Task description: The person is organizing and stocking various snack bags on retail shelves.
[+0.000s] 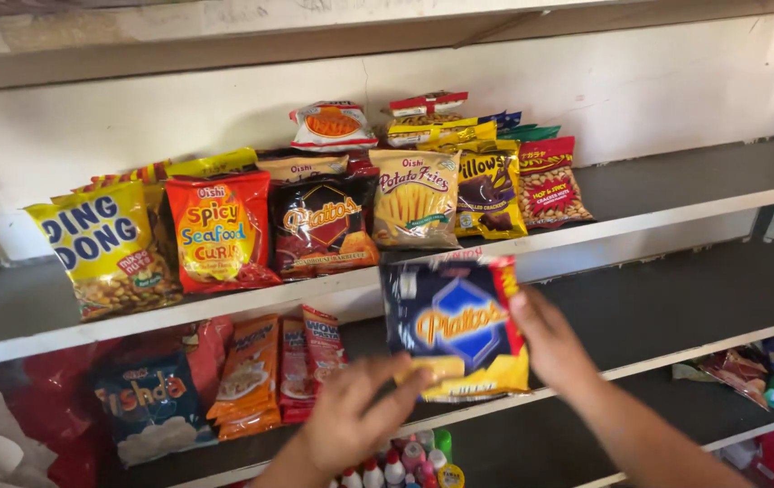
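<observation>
Item: blue bag (456, 327), held up in front of the shelves.

My right hand (551, 346) pinches its right edge, fingers closed on it; my left hand (351, 422) props its lower corner, fingers loosely curled. I judge it best to keep it upright and level, clear of the red bag (219, 230) and shelf (676, 210).

Two bare, sleeveless forearms
</observation>
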